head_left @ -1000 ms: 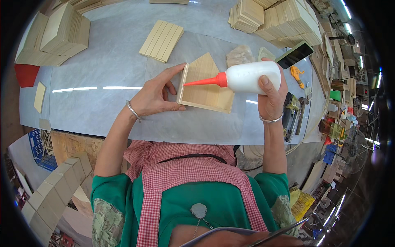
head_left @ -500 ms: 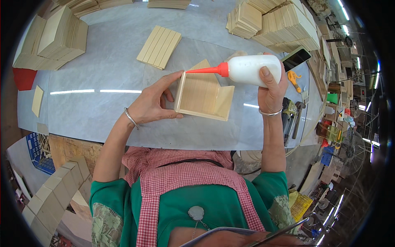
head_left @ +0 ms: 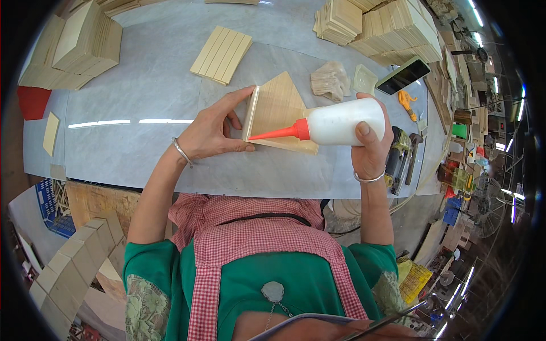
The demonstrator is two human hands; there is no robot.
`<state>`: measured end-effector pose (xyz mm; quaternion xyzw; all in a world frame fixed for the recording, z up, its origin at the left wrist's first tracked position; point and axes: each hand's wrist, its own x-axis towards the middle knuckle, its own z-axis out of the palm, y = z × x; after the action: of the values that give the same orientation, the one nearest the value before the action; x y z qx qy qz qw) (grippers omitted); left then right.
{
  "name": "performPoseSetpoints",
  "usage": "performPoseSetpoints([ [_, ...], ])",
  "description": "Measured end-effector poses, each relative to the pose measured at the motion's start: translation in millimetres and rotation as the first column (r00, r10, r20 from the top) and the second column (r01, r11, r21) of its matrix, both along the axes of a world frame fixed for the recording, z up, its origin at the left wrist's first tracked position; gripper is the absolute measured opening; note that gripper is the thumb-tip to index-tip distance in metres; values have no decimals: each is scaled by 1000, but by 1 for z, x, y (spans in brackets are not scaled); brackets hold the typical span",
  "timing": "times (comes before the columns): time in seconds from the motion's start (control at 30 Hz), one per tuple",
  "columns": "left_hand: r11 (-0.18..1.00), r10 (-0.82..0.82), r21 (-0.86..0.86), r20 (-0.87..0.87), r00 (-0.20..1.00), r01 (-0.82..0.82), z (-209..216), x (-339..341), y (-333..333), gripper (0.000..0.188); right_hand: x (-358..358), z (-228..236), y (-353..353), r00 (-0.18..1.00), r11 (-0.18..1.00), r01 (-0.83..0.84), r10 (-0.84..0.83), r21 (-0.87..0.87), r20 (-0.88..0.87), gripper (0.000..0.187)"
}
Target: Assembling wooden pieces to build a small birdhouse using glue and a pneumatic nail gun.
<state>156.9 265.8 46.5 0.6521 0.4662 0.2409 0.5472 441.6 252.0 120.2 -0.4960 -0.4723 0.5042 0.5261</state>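
My right hand point(head_left: 372, 142) is wrapped round a white glue bottle point(head_left: 341, 123) with a long red nozzle, tipped sideways and pointing left. The nozzle tip is at the near end of the left edge of a small, partly built wooden box point(head_left: 276, 108). With thumb and fingers spread along that left edge, my left hand point(head_left: 215, 128) grips the box's left side panel. A pointed back piece stands out on the far side. The bottle hides much of the box's right side.
Ahead lie several flat wooden strips point(head_left: 222, 55). A crumpled cloth point(head_left: 330, 81), a small pale dish point(head_left: 364, 79), a phone point(head_left: 404, 76) and an orange-handled tool point(head_left: 406, 105) are to the right. Stacks of wooden panels point(head_left: 88, 42) stand at the far left and far right point(head_left: 392, 31).
The right hand has brought the bottle nearer to me, so its nozzle tip has gone from the far end of the box's left edge to the near end. The left hand keeps its hold.
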Motion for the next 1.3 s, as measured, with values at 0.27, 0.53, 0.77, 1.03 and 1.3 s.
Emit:
performPoseSetpoints([
  [0.27, 998, -35, -52, -32, 999, 33, 8, -1, 0, 106, -1, 2, -1, 999, 1000, -15, 15, 2, 39, 64],
  [0.53, 1000, 8, -4, 4, 1000, -8, 0, 0, -1, 105, 2, 7, -4, 995, 999, -21, 18, 32, 99, 61],
  [0.77, 999, -11, -35, -35, 999, 10, 4, -1, 0, 106, 9, 11, -7, 994, 999, -17, 12, 43, 112, 60],
  [1.03, 1000, -21, 0, -41, 999, 21, -1, -1, 0, 104, 26, 13, -15, 992, 998, 33, -38, 46, 121, 63],
  [1.3, 1000, 12, -16, -26, 1000, -12, -4, 0, -1, 104, 48, 19, -26, 984, 994, 94, -103, 63, 145, 63],
])
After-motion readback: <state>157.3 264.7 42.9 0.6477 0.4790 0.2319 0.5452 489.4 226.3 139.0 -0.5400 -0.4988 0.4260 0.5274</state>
